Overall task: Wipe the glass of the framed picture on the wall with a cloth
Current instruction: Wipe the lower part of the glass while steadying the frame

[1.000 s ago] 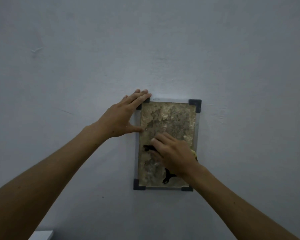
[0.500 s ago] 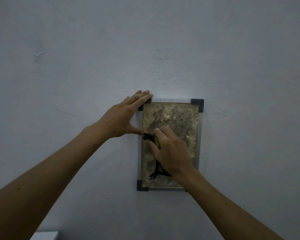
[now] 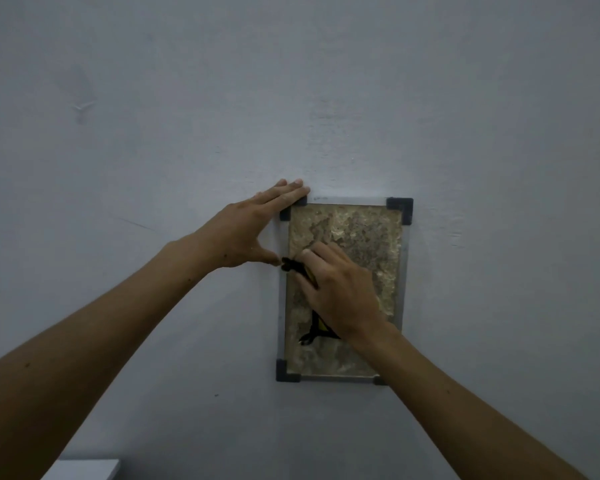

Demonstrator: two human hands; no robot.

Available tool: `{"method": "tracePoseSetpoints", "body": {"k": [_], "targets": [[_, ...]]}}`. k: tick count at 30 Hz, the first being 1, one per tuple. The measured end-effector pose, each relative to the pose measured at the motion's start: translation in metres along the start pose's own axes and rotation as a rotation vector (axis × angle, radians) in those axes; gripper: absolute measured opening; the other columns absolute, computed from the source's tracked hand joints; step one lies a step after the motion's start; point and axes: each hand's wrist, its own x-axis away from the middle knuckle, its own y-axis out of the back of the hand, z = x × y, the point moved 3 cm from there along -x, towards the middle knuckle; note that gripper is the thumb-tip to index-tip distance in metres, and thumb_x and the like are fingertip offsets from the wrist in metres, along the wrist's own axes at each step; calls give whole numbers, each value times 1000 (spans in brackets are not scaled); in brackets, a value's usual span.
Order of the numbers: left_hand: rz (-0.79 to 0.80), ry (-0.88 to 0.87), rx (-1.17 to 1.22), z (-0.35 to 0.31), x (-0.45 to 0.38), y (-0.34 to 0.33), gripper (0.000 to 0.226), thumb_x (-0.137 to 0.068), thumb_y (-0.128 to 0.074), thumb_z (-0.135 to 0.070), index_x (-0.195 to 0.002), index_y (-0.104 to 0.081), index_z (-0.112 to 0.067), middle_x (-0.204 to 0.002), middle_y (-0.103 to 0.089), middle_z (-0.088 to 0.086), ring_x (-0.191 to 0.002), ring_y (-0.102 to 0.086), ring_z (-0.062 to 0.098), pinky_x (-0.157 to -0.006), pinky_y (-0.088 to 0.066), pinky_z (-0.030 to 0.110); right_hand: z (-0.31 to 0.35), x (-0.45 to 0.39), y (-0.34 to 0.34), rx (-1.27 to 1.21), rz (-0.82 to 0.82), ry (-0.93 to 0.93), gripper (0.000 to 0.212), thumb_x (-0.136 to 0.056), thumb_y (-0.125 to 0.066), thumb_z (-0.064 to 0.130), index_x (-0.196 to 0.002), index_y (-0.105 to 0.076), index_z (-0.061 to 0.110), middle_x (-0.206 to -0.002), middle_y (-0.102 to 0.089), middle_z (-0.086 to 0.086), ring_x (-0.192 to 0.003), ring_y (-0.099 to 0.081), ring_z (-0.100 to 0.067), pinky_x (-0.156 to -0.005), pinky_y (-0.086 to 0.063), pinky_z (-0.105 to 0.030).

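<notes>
A small framed picture (image 3: 361, 230) with a mottled gold-brown image, a thin silver frame and dark corner pieces hangs on the wall. My left hand (image 3: 243, 233) lies flat against its top left corner, fingers straight, thumb at the left edge. My right hand (image 3: 340, 292) presses a dark cloth with a yellow part (image 3: 291, 266) against the left middle of the glass. The cloth shows only at my fingertips and below my palm; the rest is hidden under the hand.
The grey-white wall (image 3: 326, 98) fills the view, with a few scuffs. A pale flat surface corner (image 3: 84, 469) shows at the bottom left.
My right hand has slid the cloth up and to the left across the glass, from the lower middle to the left edge. My left hand has stayed at the top left corner.
</notes>
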Motion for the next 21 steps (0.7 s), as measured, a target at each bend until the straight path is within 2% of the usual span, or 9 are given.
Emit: {"method": "tracePoseSetpoints", "body": {"k": [5,7,10,14,16,21], "targets": [[-16,5,-10,-1,2,-1,127,-68,-92,-31,-160,-7,-39,-167,-4,-22,-153,-2,-1,-114,-34,32,10,38,-20,11,155,205,14,-100,-63,31,-101,-62,17,-98,-58,2,-88,-50,-15,-50,-51,-37],[-19,7,-12,-2,2,-2,126,-67,-92,-31,-160,-7,-39,-167,-4,-23,-153,-2,-1,-114,-35,32,8,40,-18,15,203,235,14,-99,-65,31,-99,-63,18,-97,-59,3,-88,-52,-14,-49,-50,-35],[-23,7,0,-2,2,-2,126,-67,-92,-32,-160,-7,-40,-166,-5,-24,-152,-1,-3,-112,-34,29,7,26,-8,58,161,223,15,-95,-70,32,-98,-64,18,-97,-62,4,-85,-57,-14,-45,-47,-30],[-28,3,34,-1,2,-1,122,-69,-91,-35,-160,-10,-39,-166,-7,-24,-152,-2,-4,-113,-30,26,1,-11,8,60,16,93,20,-98,-55,34,-102,-62,16,-99,-61,1,-85,-58,-14,-50,-51,-30],[-25,7,33,0,2,-1,122,-69,-92,-33,-160,-10,-39,-166,-7,-23,-152,-2,-4,-114,-29,26,0,-21,12,52,-25,48,21,-99,-54,34,-105,-62,16,-100,-61,2,-87,-57,-14,-52,-52,-30],[-31,7,10,1,2,-1,124,-68,-92,-34,-160,-9,-40,-166,-7,-24,-152,-2,-3,-113,-32,28,7,13,-4,53,59,130,16,-101,-61,33,-106,-63,18,-102,-60,3,-88,-54,-13,-48,-50,-33]]}}
